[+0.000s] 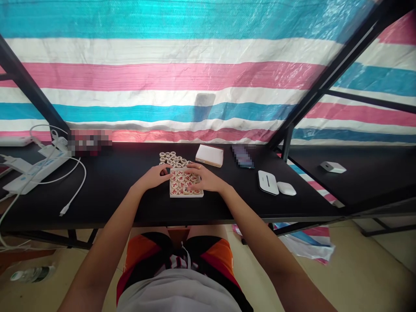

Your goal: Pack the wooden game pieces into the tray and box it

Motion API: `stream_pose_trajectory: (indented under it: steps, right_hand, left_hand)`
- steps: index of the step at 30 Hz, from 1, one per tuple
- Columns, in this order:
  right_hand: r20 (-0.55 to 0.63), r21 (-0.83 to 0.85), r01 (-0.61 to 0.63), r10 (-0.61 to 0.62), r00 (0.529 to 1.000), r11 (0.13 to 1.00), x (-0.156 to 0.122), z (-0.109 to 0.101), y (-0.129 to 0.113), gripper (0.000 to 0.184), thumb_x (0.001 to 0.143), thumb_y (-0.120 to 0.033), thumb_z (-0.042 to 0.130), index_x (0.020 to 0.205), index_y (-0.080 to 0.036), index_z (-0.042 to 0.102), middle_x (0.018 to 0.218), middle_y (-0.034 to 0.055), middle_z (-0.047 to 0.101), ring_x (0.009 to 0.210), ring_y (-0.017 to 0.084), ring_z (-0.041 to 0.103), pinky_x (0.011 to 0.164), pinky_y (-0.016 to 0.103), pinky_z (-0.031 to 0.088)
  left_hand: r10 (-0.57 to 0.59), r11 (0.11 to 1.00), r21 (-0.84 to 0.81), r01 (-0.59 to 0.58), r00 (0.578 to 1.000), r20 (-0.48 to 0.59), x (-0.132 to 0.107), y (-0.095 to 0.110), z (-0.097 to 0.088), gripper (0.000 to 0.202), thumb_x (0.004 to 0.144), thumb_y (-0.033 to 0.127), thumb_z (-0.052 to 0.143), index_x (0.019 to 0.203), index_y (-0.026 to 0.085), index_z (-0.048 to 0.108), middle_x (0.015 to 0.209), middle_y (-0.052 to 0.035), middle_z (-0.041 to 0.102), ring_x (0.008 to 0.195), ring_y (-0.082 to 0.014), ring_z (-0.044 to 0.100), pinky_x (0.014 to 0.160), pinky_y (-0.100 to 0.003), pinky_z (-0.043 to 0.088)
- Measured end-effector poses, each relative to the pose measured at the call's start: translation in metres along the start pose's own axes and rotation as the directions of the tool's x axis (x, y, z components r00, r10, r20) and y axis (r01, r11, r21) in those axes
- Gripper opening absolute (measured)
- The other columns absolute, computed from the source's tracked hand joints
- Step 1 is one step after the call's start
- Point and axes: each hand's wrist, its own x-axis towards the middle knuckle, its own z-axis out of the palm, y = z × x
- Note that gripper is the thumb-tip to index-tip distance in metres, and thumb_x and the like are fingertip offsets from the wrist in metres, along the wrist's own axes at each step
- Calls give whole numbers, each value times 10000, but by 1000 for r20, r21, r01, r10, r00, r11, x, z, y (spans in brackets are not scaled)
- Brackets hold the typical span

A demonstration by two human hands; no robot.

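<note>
A shallow white box (186, 194) on the black table (113, 190) holds round wooden chess pieces with red characters (181, 180) packed in rows. My left hand (157, 175) rests at the box's left edge, fingertips touching a piece there. My right hand (204, 177) lies over the box's right side, fingers spread on the pieces. Just behind the box sits a loose cluster of more wooden pieces (172, 159) with dark characters. The box's white lid (209, 155) lies behind my right hand.
A power strip with white cables (35, 169) lies at the table's left. A phone (243, 156), a white flat device (268, 182) and a white mouse-like object (286, 188) sit to the right. A second table holds a small white box (333, 167). A striped tarp hangs behind.
</note>
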Motion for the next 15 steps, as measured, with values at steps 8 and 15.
stream_pose_trajectory:
  steps: [8,15]
  right_hand:
    - [5,-34,21,-21,1000,999,2,3,-2,648,706,-566,710,1285,-313,566,1451,70,406,1396,308,284,1131,494,285]
    - [-55,-50,69,-71,996,996,1,0,-6,440,757,-517,687,1115,-260,690,1373,94,472,1338,295,380,1107,458,338]
  left_hand:
    - [5,1000,2,-5,1000,-1,-1,2,0,515,805,550,520,1189,215,596,874,-31,633,802,-194,583,735,-299,452]
    - [-4,1000,-1,4,1000,5,0,0,0,520,806,558,520,1197,222,590,876,-32,629,801,-195,580,731,-300,447]
